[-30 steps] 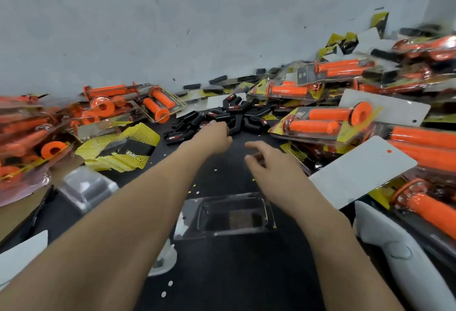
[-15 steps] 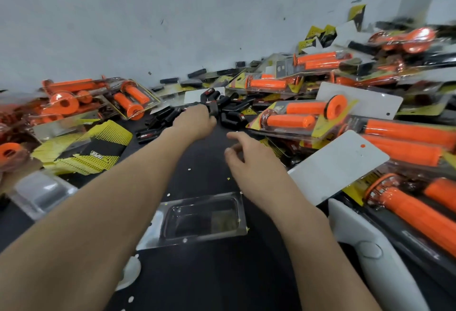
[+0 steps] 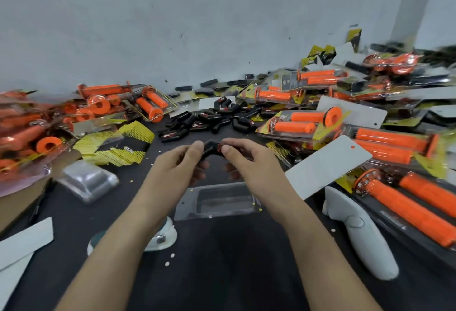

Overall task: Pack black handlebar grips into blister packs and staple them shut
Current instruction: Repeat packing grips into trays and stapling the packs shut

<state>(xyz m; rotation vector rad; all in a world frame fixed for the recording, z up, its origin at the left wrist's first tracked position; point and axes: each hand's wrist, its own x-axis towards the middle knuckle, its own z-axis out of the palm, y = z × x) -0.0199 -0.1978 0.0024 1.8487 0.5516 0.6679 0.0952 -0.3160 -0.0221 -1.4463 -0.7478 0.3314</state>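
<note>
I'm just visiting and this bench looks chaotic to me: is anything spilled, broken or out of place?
Nothing looks broken. Small pale specks lie scattered on the black table, and the packs of orange grips lie heaped at all angles, not stacked. The clear blister tray lies flat and empty.

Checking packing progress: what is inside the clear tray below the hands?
The tray shows no grip inside; wrists hide its far corners. The left hand and right hand hold a grip outside it.
</note>
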